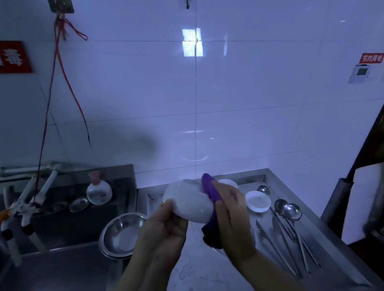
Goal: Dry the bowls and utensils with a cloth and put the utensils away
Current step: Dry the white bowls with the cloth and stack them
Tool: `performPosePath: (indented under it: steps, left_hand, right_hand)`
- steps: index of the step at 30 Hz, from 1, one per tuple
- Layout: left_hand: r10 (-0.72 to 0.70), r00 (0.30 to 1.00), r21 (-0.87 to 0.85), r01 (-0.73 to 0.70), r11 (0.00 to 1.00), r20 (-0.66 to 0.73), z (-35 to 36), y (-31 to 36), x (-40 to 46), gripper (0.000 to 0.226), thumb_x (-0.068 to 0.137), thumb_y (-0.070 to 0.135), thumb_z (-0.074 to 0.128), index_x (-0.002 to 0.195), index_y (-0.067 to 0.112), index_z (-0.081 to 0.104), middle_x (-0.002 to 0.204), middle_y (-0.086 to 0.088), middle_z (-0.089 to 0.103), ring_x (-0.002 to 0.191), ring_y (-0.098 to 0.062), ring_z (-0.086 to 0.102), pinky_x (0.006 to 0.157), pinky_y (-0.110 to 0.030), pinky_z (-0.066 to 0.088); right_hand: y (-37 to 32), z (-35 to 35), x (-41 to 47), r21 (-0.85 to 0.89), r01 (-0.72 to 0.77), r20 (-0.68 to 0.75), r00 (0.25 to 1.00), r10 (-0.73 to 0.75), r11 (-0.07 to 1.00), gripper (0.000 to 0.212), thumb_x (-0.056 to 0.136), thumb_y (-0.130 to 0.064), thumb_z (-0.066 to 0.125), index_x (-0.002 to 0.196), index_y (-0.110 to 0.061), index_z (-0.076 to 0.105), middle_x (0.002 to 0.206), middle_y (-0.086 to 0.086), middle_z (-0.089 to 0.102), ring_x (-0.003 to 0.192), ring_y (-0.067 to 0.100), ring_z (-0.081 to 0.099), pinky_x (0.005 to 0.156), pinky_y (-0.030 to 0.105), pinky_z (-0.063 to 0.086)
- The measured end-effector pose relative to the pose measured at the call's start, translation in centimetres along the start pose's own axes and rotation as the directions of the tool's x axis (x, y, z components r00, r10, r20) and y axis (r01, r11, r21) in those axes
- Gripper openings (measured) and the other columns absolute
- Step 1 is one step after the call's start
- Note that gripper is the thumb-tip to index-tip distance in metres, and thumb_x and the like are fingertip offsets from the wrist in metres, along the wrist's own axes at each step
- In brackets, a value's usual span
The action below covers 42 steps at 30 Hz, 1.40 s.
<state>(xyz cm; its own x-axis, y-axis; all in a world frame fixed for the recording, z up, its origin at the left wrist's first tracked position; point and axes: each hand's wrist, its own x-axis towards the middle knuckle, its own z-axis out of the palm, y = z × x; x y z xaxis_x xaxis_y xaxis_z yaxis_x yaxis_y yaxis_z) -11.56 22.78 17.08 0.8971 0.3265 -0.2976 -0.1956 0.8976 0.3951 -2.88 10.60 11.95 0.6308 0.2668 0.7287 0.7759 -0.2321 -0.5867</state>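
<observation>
My left hand [165, 228] grips a white bowl [189, 203] by its near rim, held tilted above the steel counter [200, 275]. My right hand [232, 214] holds a purple cloth [209, 188] pressed against the bowl's right side; the cloth's dark end hangs below the hand. A second white bowl [258, 201] sits on the counter to the right, and another white bowl [228, 183] shows partly behind my right hand. Steel ladles [287, 210] and tongs [276, 243] lie along the counter's right side.
Stacked steel basins [122, 235] stand at the counter's left edge beside a deep sink [46, 279] with a drain. Taps [26, 205] and a soap bottle [99, 191] are at the back left. A dark doorway with a white panel [367, 200] is at the right.
</observation>
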Motion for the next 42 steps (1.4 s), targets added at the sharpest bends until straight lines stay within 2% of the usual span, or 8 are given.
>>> performPosePath:
  steps: [3, 14, 21, 24, 29, 33, 37, 42]
  left_hand:
    - [0.021, 1.000, -0.015, -0.021, 1.000, -0.001, 0.4, -0.1, 0.1, 0.025, 0.094, 0.007, 0.047, 0.115, -0.003, 0.057, 0.099, -0.019, 0.071, 0.086, -0.023, 0.069, 0.061, -0.030, 0.060]
    - [0.014, 0.997, -0.010, -0.015, 1.000, -0.074, -0.3, -1.3, 0.0, 0.018, 0.096, 0.011, 0.045, 0.102, -0.002, 0.057, 0.073, -0.019, 0.071, 0.063, -0.021, 0.071, 0.052, -0.027, 0.057]
    - [0.079, 0.981, 0.139, -0.054, 0.989, -0.179, -0.9, -1.7, 0.7, 0.016, 0.095, 0.011, 0.046, 0.099, -0.001, 0.056, 0.093, -0.024, 0.069, 0.105, -0.034, 0.059, 0.102, -0.044, 0.042]
    - [0.071, 0.980, 0.206, -0.032, 0.978, -0.187, -0.9, -1.9, 1.3, 0.020, 0.094, 0.011, 0.048, 0.107, -0.003, 0.055, 0.106, -0.025, 0.064, 0.105, -0.035, 0.059, 0.092, -0.043, 0.047]
    - [0.044, 0.988, 0.328, 0.007, 0.945, -0.147, -0.3, -2.6, 3.6, 0.018, 0.094, 0.007, 0.047, 0.095, -0.005, 0.061, 0.077, -0.018, 0.072, 0.081, -0.028, 0.063, 0.057, -0.031, 0.059]
    - [0.012, 0.999, 0.452, 0.013, 0.892, -0.052, -0.2, -4.0, 5.7, 0.028, 0.081, 0.007, 0.053, 0.105, -0.002, 0.063, 0.096, -0.019, 0.070, 0.082, -0.028, 0.066, 0.059, -0.033, 0.058]
    - [0.004, 1.000, 0.602, 0.007, 0.798, -0.017, 0.2, -5.9, 7.4, 0.033, 0.074, 0.014, 0.058, 0.101, 0.001, 0.070, 0.101, -0.021, 0.070, 0.088, -0.031, 0.068, 0.069, -0.038, 0.055]
    - [0.055, 0.997, 0.734, 0.004, 0.679, -0.055, 1.0, -8.5, 8.3, 0.026, 0.088, 0.009, 0.051, 0.108, 0.004, 0.067, 0.105, -0.017, 0.070, 0.102, -0.034, 0.065, 0.089, -0.047, 0.051]
  right_hand:
    - [-0.5, -0.2, 1.1, 0.078, -0.087, 0.017, 0.996, 0.086, 0.993, 0.039, 0.097, -0.022, 0.033, 0.130, -0.029, 0.053, 0.120, -0.011, 0.050, 0.113, 0.012, 0.047, 0.097, 0.032, 0.042]
    - [-1.2, 1.8, -1.0, -0.279, 0.420, 0.014, 0.901, -0.434, 0.864, 0.031, 0.100, -0.031, 0.043, 0.126, -0.022, 0.057, 0.130, 0.002, 0.049, 0.119, 0.022, 0.045, 0.094, 0.038, 0.041]
    - [1.0, 1.4, -1.1, 0.138, -0.006, -0.036, 0.999, 0.011, 0.990, 0.030, 0.097, -0.026, 0.039, 0.121, -0.026, 0.056, 0.130, 0.007, 0.048, 0.122, 0.017, 0.043, 0.100, 0.035, 0.044]
    - [2.1, 1.1, -0.5, 0.286, -0.168, 0.038, 0.986, 0.164, 0.943, 0.032, 0.094, -0.015, 0.041, 0.117, -0.032, 0.055, 0.126, 0.003, 0.051, 0.120, 0.016, 0.046, 0.101, 0.033, 0.041]
    - [4.4, -0.7, 1.3, 0.418, -0.359, 0.211, 0.932, 0.296, 0.834, 0.028, 0.099, -0.011, 0.041, 0.117, -0.022, 0.059, 0.123, 0.004, 0.056, 0.115, 0.007, 0.051, 0.100, 0.018, 0.039]
    - [6.8, -2.8, 3.8, 0.429, -0.476, 0.383, 0.865, 0.323, 0.767, 0.035, 0.099, 0.000, 0.040, 0.115, -0.024, 0.061, 0.121, 0.001, 0.060, 0.112, 0.005, 0.054, 0.099, 0.020, 0.041]
    - [9.2, -3.9, 5.7, 0.283, -0.300, 0.417, 0.894, 0.165, 0.911, 0.030, 0.094, -0.016, 0.042, 0.116, -0.019, 0.062, 0.117, 0.000, 0.059, 0.110, 0.010, 0.053, 0.096, 0.019, 0.040]
    - [11.4, -4.0, 6.9, 0.112, 0.176, 0.476, 0.855, -0.208, 0.978, 0.033, 0.093, -0.026, 0.043, 0.113, -0.014, 0.067, 0.113, 0.004, 0.062, 0.105, 0.021, 0.053, 0.090, 0.034, 0.046]
